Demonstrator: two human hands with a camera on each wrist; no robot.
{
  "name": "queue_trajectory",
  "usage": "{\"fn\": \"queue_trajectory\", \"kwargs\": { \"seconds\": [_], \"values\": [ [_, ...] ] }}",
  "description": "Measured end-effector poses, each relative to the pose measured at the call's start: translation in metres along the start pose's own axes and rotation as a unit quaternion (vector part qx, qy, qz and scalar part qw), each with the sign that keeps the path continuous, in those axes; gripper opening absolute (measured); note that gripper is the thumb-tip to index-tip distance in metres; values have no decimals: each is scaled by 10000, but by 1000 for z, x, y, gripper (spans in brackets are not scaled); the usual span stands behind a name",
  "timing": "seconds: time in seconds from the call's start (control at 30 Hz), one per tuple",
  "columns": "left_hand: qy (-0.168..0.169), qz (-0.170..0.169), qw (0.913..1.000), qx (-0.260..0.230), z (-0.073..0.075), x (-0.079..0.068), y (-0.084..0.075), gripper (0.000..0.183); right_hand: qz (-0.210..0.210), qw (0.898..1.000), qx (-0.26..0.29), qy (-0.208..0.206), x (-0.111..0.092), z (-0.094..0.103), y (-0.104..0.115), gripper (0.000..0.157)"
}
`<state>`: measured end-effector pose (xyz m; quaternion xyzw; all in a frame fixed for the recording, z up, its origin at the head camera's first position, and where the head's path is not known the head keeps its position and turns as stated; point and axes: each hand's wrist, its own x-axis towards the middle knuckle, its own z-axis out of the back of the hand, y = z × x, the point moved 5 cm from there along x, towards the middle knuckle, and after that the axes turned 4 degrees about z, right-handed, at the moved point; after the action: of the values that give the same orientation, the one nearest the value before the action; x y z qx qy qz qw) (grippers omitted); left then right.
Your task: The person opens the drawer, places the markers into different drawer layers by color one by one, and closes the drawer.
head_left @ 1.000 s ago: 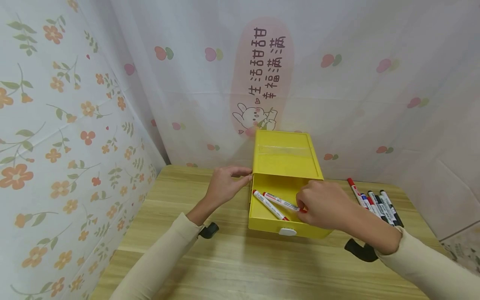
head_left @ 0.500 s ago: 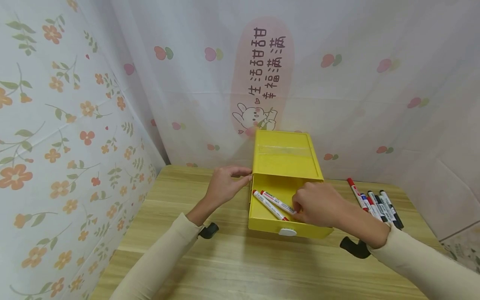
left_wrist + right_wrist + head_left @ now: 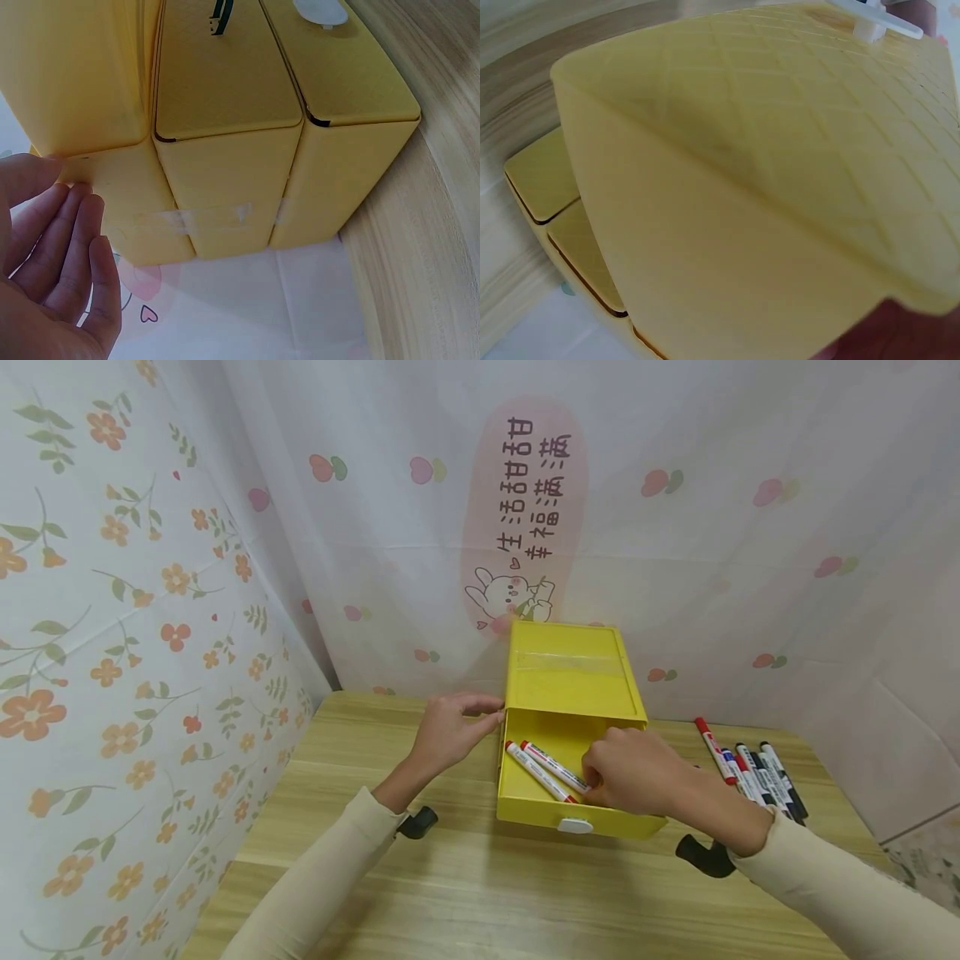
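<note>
Two markers (image 3: 538, 772) lie in the drawer (image 3: 525, 811); the other markers (image 3: 752, 778) on the surface (image 3: 450, 893); partway, I judge; my left fingers (image 3: 480, 702), relaxed, touch the box (image 3: 570, 687); my right fingers (image 3: 596, 774) touch one marker, pinching I cannot tell.

your wood-grain table (image 3: 450, 893)
before you, the yellow drawer box (image 3: 573, 670) stands on it; to its right lies a group of markers (image 3: 759, 779).

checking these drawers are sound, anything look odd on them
Yes: the middle drawer has a dark strap where the bottom drawer has a white knob, and clear tape crosses the casing, perhaps a repair.
</note>
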<state>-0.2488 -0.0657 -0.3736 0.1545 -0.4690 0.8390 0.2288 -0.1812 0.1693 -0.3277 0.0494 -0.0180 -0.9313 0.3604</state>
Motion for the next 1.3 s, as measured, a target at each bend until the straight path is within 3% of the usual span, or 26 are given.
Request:
{"fn": "queue_trajectory", "kwargs": {
  "seconds": [0.17,0.37,0.7,1.0,1.3],
  "values": [
    [28,50,10000,-37,0,0,-1,18,-18,9998,156,-148,-2,4,-2,26],
    [38,90,9999,-35,0,0,0,19,-352,9975,405,-471,-10,12,-6,15],
    [-2,68,10000,-53,-1,-1,0,19,-459,9867,421,-1499,-38,30,-29,15],
    [-36,2,9999,-163,0,-1,0,19,-768,9759,713,-1913,-66,24,-76,15],
    [-43,-43,9999,-95,0,-2,0,18,-1458,9637,1061,-1971,-90,-9,-149,13]
  ]
}}
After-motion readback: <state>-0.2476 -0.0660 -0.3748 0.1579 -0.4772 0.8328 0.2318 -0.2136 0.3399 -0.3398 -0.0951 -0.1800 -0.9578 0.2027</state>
